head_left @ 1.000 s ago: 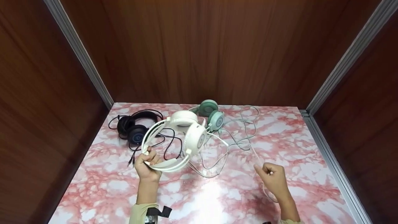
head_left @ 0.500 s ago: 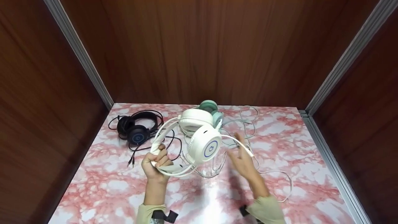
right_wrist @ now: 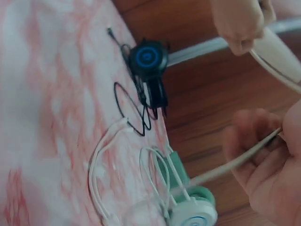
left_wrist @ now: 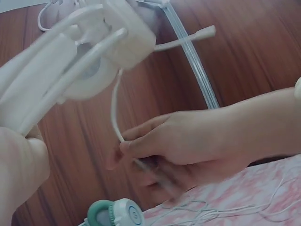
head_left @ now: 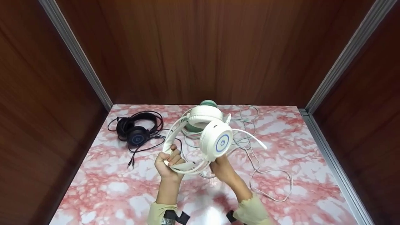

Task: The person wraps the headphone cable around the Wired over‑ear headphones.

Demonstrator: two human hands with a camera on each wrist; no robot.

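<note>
My left hand (head_left: 170, 164) grips the padded headband of a white headset (head_left: 215, 140), held up above the table with its ear cups away from me. The microphone boom (head_left: 250, 135) sticks out to the right. Just under the nearer ear cup is my right hand (head_left: 223, 170), its fingers partly hidden by that cup in the head view. In the left wrist view, a white cable (left_wrist: 114, 106) runs from the ear cup down to the right hand's thumb and fingers, which pinch it. The right wrist view shows the cable (right_wrist: 225, 167) crossing that hand's palm.
A black headset (head_left: 137, 137) with its cable lies at the table's left. Behind the white headset sits a green headset (head_left: 208, 102), mostly covered. Loose pale cables (head_left: 289, 179) spread over the right part of the pink marbled table (head_left: 118, 187). Wooden panels (head_left: 200, 53) enclose it.
The left hand has carried the white headset to the right and turned it slightly. The right hand has come from the table's right side to beneath the ear cup, the cable end dropping onto the table.
</note>
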